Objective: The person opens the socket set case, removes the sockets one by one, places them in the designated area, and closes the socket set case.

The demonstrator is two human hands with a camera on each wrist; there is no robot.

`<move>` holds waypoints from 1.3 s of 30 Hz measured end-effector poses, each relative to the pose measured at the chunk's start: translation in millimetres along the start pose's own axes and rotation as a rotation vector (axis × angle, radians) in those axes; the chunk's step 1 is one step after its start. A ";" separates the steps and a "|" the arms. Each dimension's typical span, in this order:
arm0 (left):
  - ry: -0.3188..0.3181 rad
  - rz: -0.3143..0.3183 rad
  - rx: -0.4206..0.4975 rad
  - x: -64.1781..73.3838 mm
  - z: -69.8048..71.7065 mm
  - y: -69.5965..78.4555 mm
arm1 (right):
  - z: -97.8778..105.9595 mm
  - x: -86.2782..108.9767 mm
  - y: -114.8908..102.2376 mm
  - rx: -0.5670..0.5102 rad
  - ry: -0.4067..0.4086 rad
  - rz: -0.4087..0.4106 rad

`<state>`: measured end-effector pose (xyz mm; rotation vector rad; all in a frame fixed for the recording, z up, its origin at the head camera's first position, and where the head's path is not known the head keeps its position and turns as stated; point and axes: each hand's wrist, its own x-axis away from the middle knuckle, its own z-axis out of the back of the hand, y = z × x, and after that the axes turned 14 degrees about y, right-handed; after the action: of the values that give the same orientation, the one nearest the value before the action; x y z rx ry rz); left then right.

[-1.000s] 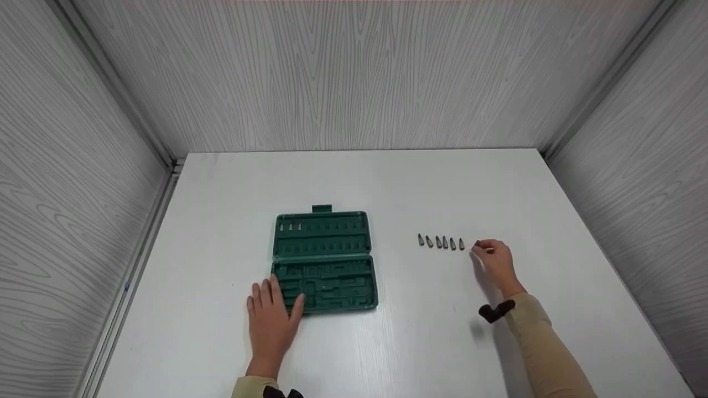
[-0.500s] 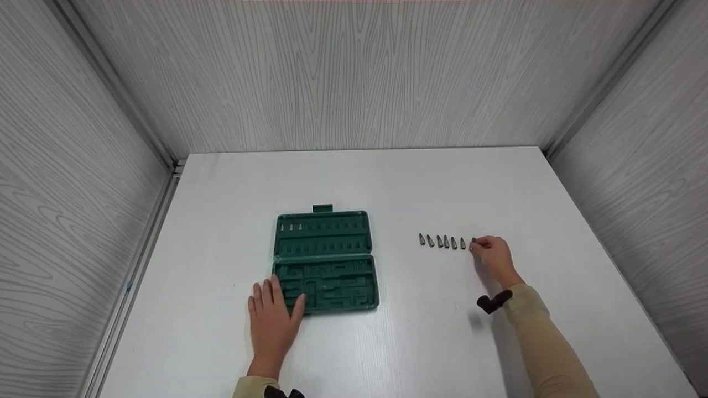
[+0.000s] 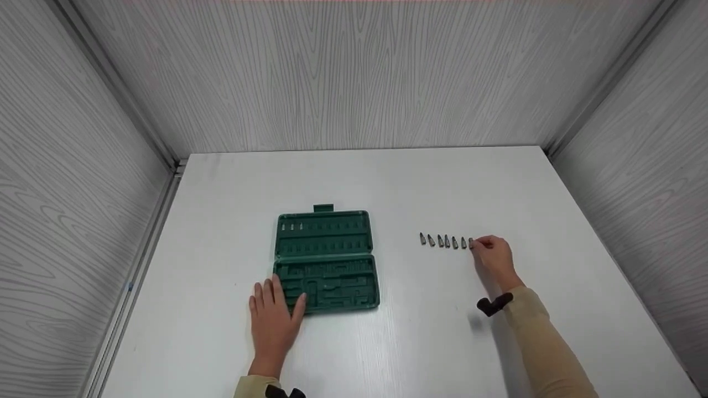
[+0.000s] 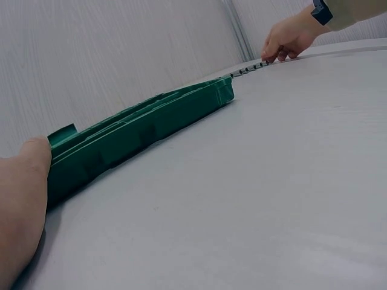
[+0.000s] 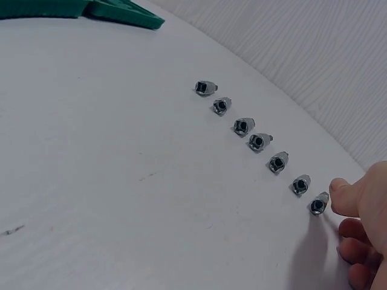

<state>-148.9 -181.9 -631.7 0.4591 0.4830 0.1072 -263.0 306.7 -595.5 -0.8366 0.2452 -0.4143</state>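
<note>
My right hand [image 3: 494, 260] pinches a small metal bit socket [image 5: 319, 203] between thumb and fingertips, at the right end of a row. Several similar bit sockets [image 3: 441, 241] lie side by side to its left, their square drive holes facing the camera in the right wrist view. An opened green plastic case [image 3: 332, 257] lies left of the row. My left hand [image 3: 274, 326] rests with straight fingers over its lower left edge, the thumb at its front wall. Three silvery pieces [image 3: 292, 226] sit in the case's top left slots.
The case's latch tab [image 3: 323, 208] sticks out at its far side. Most of its moulded recesses hold nothing visible. The white table [image 3: 409, 342] meets grey wood-grain panels [image 3: 354, 72] at the back and sides.
My right hand has moved slightly left with the bit socket, which now lines up at the row's right end. The left hand stays on the case.
</note>
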 end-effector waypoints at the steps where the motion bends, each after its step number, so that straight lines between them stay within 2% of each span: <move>1: -0.002 0.002 -0.001 0.2 0.2 0.0 | 0.3 1.9 -0.4 -0.005 0.004 -0.012; 6: -0.004 0.002 -0.002 0.3 0.5 0.1 | -0.4 12.4 -1.1 -0.026 0.056 -0.046; 11: 0.001 0.000 0.006 0.7 1.2 0.9 | -2.9 25.9 -4.4 -0.054 0.086 -0.030; 18: 0.002 -0.002 0.002 0.7 1.6 1.5 | -11.2 45.6 -19.9 -0.077 0.026 0.079; 24: 0.015 -0.013 -0.003 1.0 1.5 1.4 | -25.1 54.2 -32.7 -0.085 -0.022 0.169; 31: 0.002 -0.007 0.003 1.4 0.1 1.0 | -44.7 64.7 -43.0 -0.137 -0.057 0.202; 39: 0.012 -0.008 -0.002 0.6 0.6 0.7 | -69.4 75.6 -67.6 -0.159 -0.118 0.225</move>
<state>-148.1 -181.3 -631.2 0.4545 0.4968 0.1028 -238.6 186.3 -592.8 -0.9738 0.2622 -0.1351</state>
